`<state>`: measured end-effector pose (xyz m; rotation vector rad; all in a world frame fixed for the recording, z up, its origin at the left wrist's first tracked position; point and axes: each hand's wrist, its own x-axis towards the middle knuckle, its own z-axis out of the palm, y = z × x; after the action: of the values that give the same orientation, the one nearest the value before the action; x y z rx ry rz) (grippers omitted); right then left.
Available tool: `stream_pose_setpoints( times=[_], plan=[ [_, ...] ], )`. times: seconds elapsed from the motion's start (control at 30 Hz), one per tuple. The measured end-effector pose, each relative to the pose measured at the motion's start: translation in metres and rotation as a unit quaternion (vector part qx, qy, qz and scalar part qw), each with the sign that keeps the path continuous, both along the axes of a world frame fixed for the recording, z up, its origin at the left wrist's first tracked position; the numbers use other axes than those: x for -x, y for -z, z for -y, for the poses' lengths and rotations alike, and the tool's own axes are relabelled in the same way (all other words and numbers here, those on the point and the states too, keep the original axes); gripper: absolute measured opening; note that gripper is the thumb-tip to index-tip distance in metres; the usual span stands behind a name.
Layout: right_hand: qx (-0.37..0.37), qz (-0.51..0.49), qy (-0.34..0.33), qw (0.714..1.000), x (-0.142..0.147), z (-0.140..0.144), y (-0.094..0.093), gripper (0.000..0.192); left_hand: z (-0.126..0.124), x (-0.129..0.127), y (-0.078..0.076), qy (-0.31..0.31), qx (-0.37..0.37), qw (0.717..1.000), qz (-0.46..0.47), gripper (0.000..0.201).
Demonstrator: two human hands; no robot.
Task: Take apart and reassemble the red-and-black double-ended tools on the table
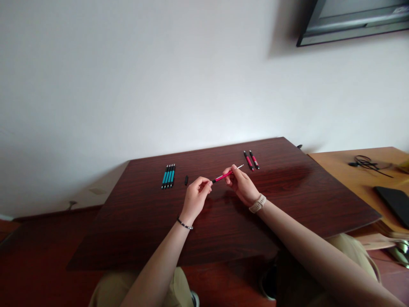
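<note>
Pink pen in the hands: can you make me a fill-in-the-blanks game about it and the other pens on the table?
1. Both hands hold one slim pen whose colour is ____.
2. The row of teal pens on the dark wooden table counts ____ pens.
3. Near the table's far edge lie ____ more pink-and-black pens.
4. The tiny black cap lies beside the ____ pens.

Missing words: pink; four; two; teal

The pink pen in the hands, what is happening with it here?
A person seated at a dark wooden table holds a pink pen above it with both hands. The left hand pinches its dark end; the right hand grips the barrel near the thin white tip. Four teal pens lie side by side to the left, a small black piece beside them, and two pink pens lie further back.
</note>
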<state>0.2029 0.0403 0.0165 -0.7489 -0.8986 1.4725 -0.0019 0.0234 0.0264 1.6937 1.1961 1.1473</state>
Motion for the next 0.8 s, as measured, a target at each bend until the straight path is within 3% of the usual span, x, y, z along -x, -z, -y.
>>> stream_pose_setpoints(
  times=[0.37,0.6,0.8],
  plan=[
    [0.006,0.019,0.012,1.000,0.001,0.002,-0.007,0.051,0.007,-0.002,-0.007,-0.019,-0.077,0.992,-0.093,0.023],
    [0.018,0.014,0.006,1.000,-0.001,0.001,-0.003,0.052,0.008,-0.003,-0.003,-0.031,-0.095,0.988,-0.121,0.020],
    [0.012,0.024,0.007,1.000,-0.002,-0.001,-0.003,0.054,0.013,-0.006,-0.006,0.026,-0.119,0.983,-0.137,0.020]
  ],
)
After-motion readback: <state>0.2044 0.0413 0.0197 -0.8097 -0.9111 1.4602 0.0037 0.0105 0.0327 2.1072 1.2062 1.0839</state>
